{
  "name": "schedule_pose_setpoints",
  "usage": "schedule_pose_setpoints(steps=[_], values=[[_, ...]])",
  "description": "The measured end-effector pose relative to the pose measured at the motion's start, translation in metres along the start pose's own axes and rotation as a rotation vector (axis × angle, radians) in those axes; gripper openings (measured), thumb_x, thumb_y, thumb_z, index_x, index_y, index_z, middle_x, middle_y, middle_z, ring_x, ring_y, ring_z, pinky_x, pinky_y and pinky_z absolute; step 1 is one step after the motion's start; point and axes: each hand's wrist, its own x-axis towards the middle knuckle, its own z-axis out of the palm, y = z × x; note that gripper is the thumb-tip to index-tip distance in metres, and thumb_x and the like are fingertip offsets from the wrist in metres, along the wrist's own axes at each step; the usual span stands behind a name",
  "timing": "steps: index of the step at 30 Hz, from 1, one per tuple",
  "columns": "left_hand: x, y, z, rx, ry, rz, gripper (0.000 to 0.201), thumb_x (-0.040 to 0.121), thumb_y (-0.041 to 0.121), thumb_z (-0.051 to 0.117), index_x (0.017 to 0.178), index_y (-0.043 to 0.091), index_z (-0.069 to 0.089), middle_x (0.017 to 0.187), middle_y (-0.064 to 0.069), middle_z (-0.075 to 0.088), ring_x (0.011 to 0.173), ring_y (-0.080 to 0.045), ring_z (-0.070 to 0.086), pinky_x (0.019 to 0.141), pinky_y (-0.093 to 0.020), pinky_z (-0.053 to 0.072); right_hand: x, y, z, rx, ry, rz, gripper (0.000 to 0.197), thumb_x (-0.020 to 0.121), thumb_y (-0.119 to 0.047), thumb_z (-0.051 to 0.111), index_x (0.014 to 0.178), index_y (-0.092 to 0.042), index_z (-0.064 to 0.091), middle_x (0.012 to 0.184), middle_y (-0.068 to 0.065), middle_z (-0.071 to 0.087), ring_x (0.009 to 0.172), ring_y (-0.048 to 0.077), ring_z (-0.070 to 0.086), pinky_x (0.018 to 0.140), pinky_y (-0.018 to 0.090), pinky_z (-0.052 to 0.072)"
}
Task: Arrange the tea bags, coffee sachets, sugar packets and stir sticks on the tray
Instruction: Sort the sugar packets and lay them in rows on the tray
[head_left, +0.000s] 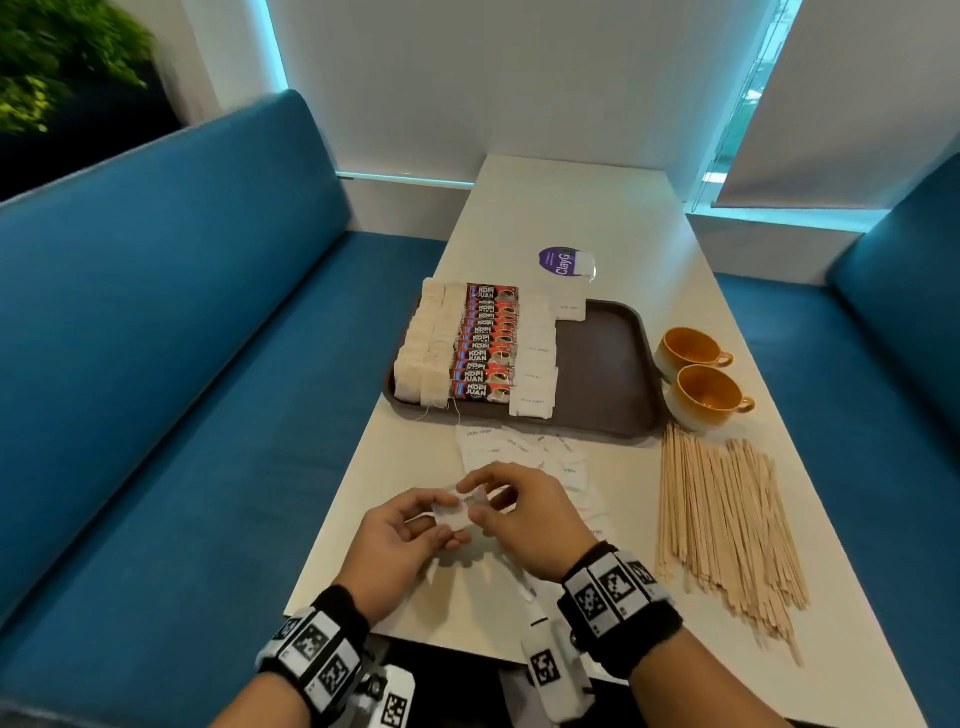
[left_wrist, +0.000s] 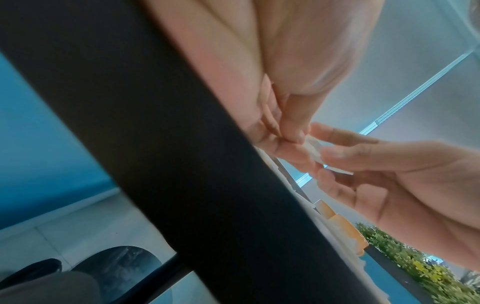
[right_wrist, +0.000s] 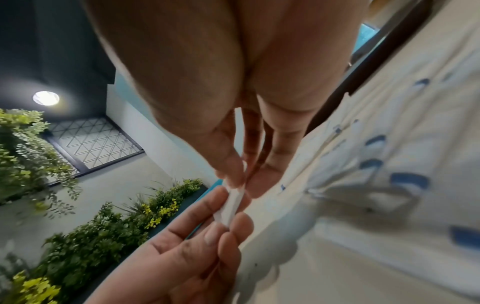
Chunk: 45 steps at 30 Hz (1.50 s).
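Note:
Just above the near table edge, my left hand (head_left: 445, 521) and right hand (head_left: 475, 500) together pinch a small stack of white sugar packets (head_left: 457, 512). The right wrist view shows the stack (right_wrist: 232, 204) edge-on between my right fingertips (right_wrist: 232, 174) and the left fingers (right_wrist: 207, 228). More loose sugar packets (head_left: 524, 454) lie just beyond the hands. The brown tray (head_left: 602, 364) carries rows of tea bags (head_left: 421, 358), red coffee sachets (head_left: 485, 343) and sugar packets (head_left: 537, 364); its right part is bare. Wooden stir sticks (head_left: 722, 519) lie in a pile on the table at the right.
Two orange cups (head_left: 698, 374) stand right of the tray. A purple round sticker (head_left: 557, 260) and one white packet (head_left: 586, 265) lie behind the tray. Blue benches (head_left: 182, 364) flank the narrow white table (head_left: 571, 208).

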Motion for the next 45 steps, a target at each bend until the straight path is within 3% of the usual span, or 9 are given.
schedule_pose_setpoints(steps=[6,12,16,20,24,30,36,40,45], values=[[-0.004,0.003,0.002,0.048,-0.05,0.028,0.037,0.091,-0.017,0.059,0.118,0.007,0.067,0.101,-0.023,0.076,0.091,-0.038,0.075,0.091,-0.055,0.053,-0.004,0.008,-0.003,0.146,0.012,0.112,0.039,0.084,0.0,0.078,0.116,-0.023,0.076,0.089,0.005,0.076,0.06,0.0,0.064,0.066,0.021,0.057],[-0.002,0.003,-0.002,-0.044,-0.09,0.018,0.06,0.091,-0.021,0.055,0.136,0.018,0.058,0.122,-0.009,0.073,0.094,-0.04,0.074,0.08,-0.044,0.062,-0.003,0.016,-0.004,0.27,0.038,0.161,0.044,0.083,0.004,0.077,0.115,-0.027,0.074,0.088,0.012,0.077,0.064,0.011,0.071,0.079,0.041,0.063],[0.001,0.002,-0.003,-0.075,-0.028,0.035,0.051,0.092,-0.011,0.062,0.136,0.015,0.055,0.114,-0.024,0.064,0.09,-0.05,0.072,0.078,-0.054,0.061,-0.007,0.016,-0.006,0.345,0.039,0.145,0.042,0.083,0.011,0.073,0.108,-0.022,0.078,0.106,0.002,0.074,0.066,0.017,0.071,0.065,0.03,0.06],[-0.001,0.004,-0.001,-0.033,-0.024,0.028,0.044,0.09,-0.013,0.064,0.126,0.011,0.058,0.097,-0.023,0.062,0.084,-0.047,0.072,0.077,-0.055,0.061,-0.008,0.018,-0.006,0.336,0.03,0.162,0.027,0.084,0.005,0.077,0.095,-0.02,0.08,0.085,0.006,0.075,0.073,0.025,0.075,0.071,0.035,0.063],[-0.004,0.004,0.003,0.036,0.014,0.028,0.037,0.09,-0.012,0.065,0.119,0.01,0.06,0.091,-0.022,0.067,0.078,-0.043,0.073,0.07,-0.046,0.062,-0.008,0.023,-0.007,0.349,0.004,0.163,0.021,0.082,0.005,0.078,0.094,-0.013,0.08,0.064,-0.004,0.067,0.059,0.012,0.066,0.063,0.027,0.056],[0.008,0.019,0.011,0.196,-0.011,-0.026,0.017,0.096,0.001,0.065,0.109,0.012,0.067,0.08,-0.009,0.07,0.059,-0.015,0.059,0.051,-0.024,0.045,-0.001,0.031,-0.044,0.365,0.136,0.152,0.019,0.081,0.007,0.078,0.092,-0.009,0.08,0.071,0.007,0.072,0.07,0.025,0.071,0.074,0.03,0.062],[0.042,0.053,0.029,0.577,-0.067,0.138,0.022,0.094,0.024,0.071,0.109,0.039,0.066,0.112,0.02,0.063,0.104,-0.001,0.058,0.091,-0.023,0.048,0.046,0.031,-0.123,0.357,0.358,0.181,0.018,0.083,0.002,0.079,0.095,-0.011,0.077,0.094,0.011,0.074,0.081,0.022,0.076,0.077,0.03,0.063],[0.062,0.061,0.057,0.881,-0.347,0.273,0.039,0.09,0.047,0.071,0.125,0.053,0.056,0.147,0.032,0.033,0.143,-0.001,0.021,0.12,-0.035,0.024,0.102,0.029,-0.17,0.291,0.445,0.174,0.018,0.085,-0.001,0.079,0.098,-0.013,0.076,0.095,0.007,0.075,0.079,0.018,0.077,0.08,0.028,0.062],[0.073,0.055,0.081,1.189,-0.553,0.124,0.079,0.072,0.073,0.073,0.137,0.073,0.028,0.161,0.036,-0.009,0.15,-0.012,-0.026,0.121,-0.053,-0.004,0.19,0.037,-0.197,0.24,0.49,0.226,0.021,0.083,0.006,0.078,0.086,-0.014,0.076,0.091,0.01,0.072,0.071,0.023,0.074,0.078,0.037,0.064]])
